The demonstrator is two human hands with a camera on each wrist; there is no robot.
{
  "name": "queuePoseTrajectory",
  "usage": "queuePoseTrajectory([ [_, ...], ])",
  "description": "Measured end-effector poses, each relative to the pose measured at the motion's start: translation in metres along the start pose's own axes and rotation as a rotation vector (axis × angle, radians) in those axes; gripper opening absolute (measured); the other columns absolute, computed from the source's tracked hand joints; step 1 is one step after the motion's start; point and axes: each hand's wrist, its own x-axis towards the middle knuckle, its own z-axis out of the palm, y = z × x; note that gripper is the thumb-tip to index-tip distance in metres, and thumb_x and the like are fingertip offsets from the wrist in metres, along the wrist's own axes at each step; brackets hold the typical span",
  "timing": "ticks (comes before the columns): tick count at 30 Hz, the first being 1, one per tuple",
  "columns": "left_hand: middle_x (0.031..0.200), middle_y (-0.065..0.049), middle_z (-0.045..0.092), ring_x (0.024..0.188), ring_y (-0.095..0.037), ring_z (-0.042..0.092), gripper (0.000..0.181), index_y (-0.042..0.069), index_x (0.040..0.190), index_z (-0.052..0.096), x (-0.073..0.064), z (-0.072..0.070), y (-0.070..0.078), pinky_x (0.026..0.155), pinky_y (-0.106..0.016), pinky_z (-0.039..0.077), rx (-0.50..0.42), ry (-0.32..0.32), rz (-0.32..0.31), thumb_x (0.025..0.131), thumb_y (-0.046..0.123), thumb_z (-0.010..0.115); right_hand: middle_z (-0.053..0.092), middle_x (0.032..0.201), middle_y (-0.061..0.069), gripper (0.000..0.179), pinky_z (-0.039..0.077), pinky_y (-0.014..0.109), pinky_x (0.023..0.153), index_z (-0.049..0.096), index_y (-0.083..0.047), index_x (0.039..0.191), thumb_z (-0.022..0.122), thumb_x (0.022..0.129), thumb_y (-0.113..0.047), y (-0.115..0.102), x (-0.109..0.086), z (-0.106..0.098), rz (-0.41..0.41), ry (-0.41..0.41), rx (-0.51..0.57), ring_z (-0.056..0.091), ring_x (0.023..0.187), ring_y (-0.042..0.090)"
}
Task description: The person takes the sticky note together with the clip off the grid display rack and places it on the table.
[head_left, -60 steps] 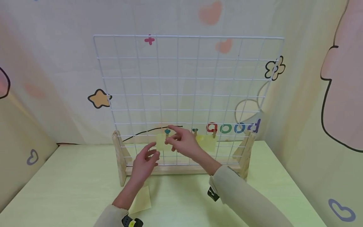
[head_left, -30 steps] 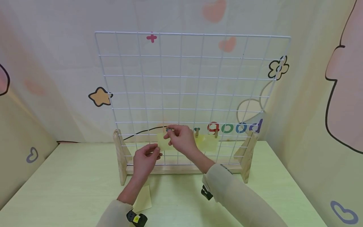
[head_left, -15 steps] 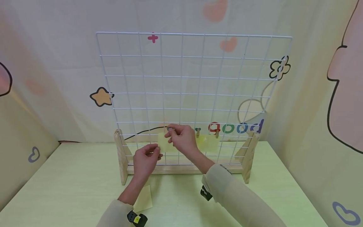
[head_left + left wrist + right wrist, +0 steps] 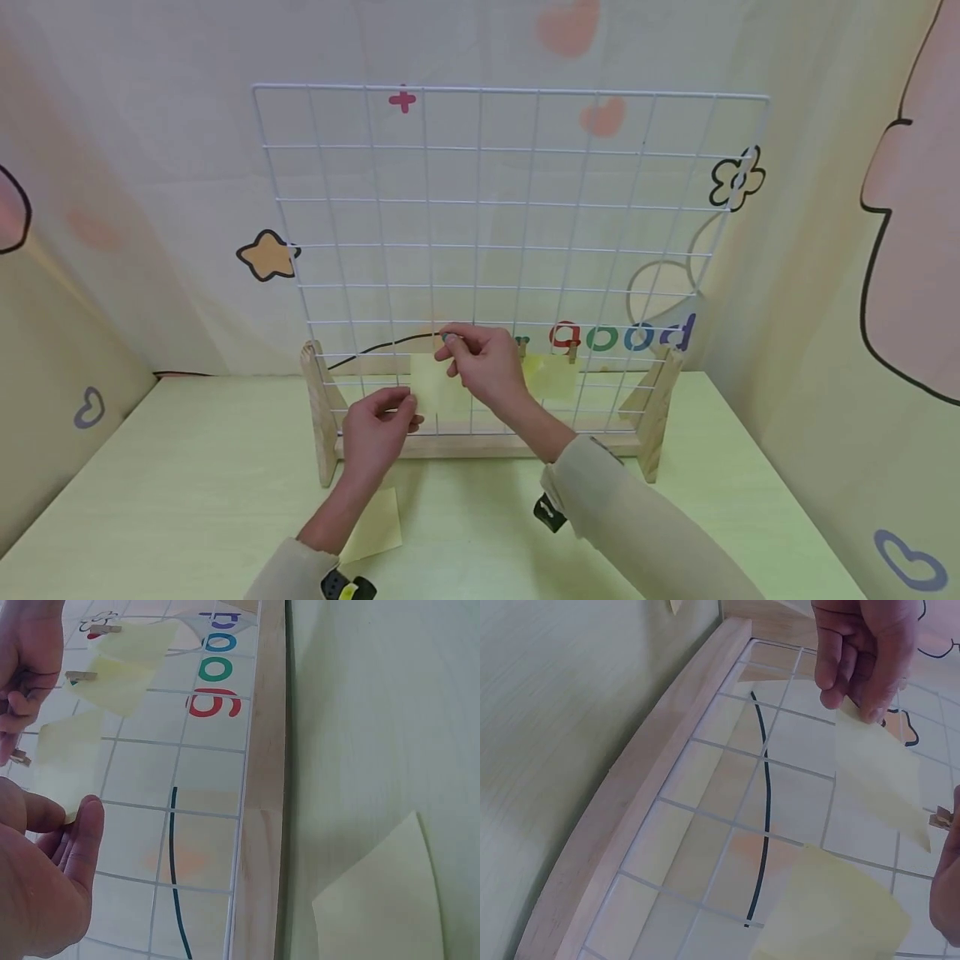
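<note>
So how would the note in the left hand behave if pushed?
The note is probably floppy, since it looks thin. It seems light: the left hand pinches just an edge. Pushed into gaps in the grid, it may bend.

Head cam sat up above the near side of the table (image 4: pixel 225 467), looking fwd + down, approx square to the wire grid (image 4: pixel 476 247); furthest back of the 3, so its full span fit, plus L hand (image 4: pixel 377 429) + R hand (image 4: pixel 487 371). L wrist cam was close in, turned sideways: faced along the grid twd its R end, w/ the wooden base (image 4: pixel 265 750) running up the frame, table on R side of pic. R wrist cam, also close, faced opp. way, twd the grid's L end, base slanting, table on L side. Both wrist views shared the yellow note (image 4: pixel 435 387) btwn the hands, the curved black line (image 4: pixel 768 799) + part of each hand; head view overlapped there too.
</note>
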Motion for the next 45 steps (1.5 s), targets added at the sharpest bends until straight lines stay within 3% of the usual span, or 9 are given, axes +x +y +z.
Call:
queuePoseTrajectory([
  [2,0.084,-0.018,0.07,0.064,-0.015,0.069,0.017,-0.006,0.102,0.069,-0.003,-0.003,0.0,0.062,-0.025,0.057,-0.011,-0.011,-0.008,0.09,0.003,0.064,0.072,0.078,0.009,0.02,0.041,0.019,0.045,0.072,-0.004,0.109,0.058,0.095,-0.008,-0.001,-0.003,-0.002,-0.008,-0.008,0.009,0.061,0.057,0.016],
  [7,0.083,-0.018,0.069,0.064,-0.019,0.069,0.016,-0.007,0.101,0.069,-0.011,-0.008,0.001,0.061,-0.026,0.057,-0.023,-0.031,-0.026,0.089,0.002,0.063,0.072,0.078,0.011,0.018,0.044,0.02,0.047,0.073,-0.006,0.106,0.059,0.095,-0.007,-0.003,-0.012,-0.009,-0.021,-0.006,0.026,0.062,0.058,0.017],
  [14,0.083,-0.016,0.069,0.066,-0.023,0.07,0.015,-0.007,0.099,0.069,-0.024,-0.012,-0.001,0.061,-0.026,0.057,0.035,-0.059,-0.032,0.089,0.002,0.064,0.07,0.075,0.012,0.016,0.047,0.021,0.05,0.072,-0.003,0.103,0.06,0.094,-0.003,-0.002,-0.027,-0.021,-0.049,-0.022,0.055,0.062,0.06,0.026],
  [20,0.085,-0.017,0.07,0.067,-0.024,0.07,0.015,-0.007,0.101,0.069,-0.036,-0.016,-0.003,0.061,-0.025,0.057,0.042,-0.09,-0.058,0.088,0.0,0.065,0.069,0.073,0.01,0.015,0.048,0.02,0.05,0.071,0.002,0.102,0.058,0.093,0.0,0.003,-0.04,-0.036,-0.072,-0.05,0.088,0.058,0.056,0.015],
  [29,0.083,-0.016,0.072,0.064,-0.026,0.07,0.017,-0.005,0.102,0.069,-0.051,-0.019,-0.009,0.059,-0.027,0.057,0.057,-0.127,-0.084,0.086,0.001,0.066,0.068,0.074,0.013,0.018,0.047,0.02,0.051,0.067,0.008,0.106,0.057,0.094,0.0,0.019,-0.063,-0.062,-0.005,-0.048,0.091,0.055,0.056,0.012],
  [39,0.079,-0.011,0.073,0.063,-0.029,0.069,0.021,0.003,0.105,0.069,-0.061,-0.021,-0.016,0.057,-0.026,0.056,0.14,-0.135,-0.102,0.085,0.001,0.066,0.067,0.073,0.015,0.016,0.047,0.02,0.05,0.068,0.008,0.102,0.057,0.095,-0.001,0.046,-0.085,-0.084,0.058,-0.059,0.037,0.056,0.056,0.014],
  [45,0.073,-0.005,0.072,0.059,-0.026,0.069,0.027,0.012,0.108,0.069,-0.068,-0.022,-0.022,0.055,-0.026,0.055,0.211,-0.156,-0.107,0.084,0.001,0.066,0.068,0.074,0.015,0.019,0.046,0.02,0.049,0.066,0.01,0.107,0.058,0.094,-0.001,0.061,-0.098,-0.092,0.158,-0.069,0.033,0.056,0.055,0.011],
])
